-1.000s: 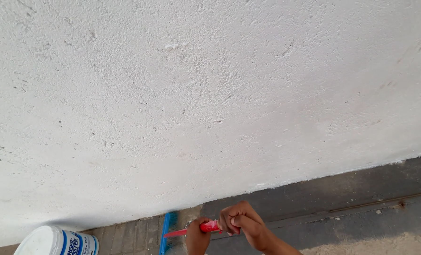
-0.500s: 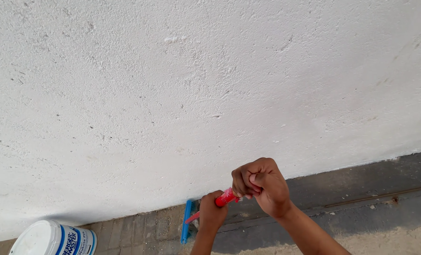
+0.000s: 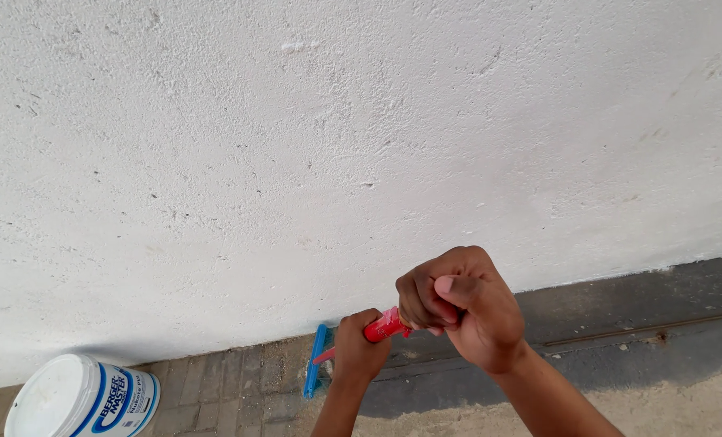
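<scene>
Raised higher, two hands [image 3: 458,303] grip one red-handled roller [image 3: 381,328] beside one bucket [image 3: 82,398].

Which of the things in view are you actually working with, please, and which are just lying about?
In use:
- red-handled tool with a blue head, held in the grip of both the left hand and right hand
- white wall just beyond the tool

Lying about:
- white bucket with its lid on, on the paving

Both fists hide most of the red handle [image 3: 384,325]; the white paint bucket [image 3: 82,398] at lower left is cut off by the frame's bottom edge.
</scene>
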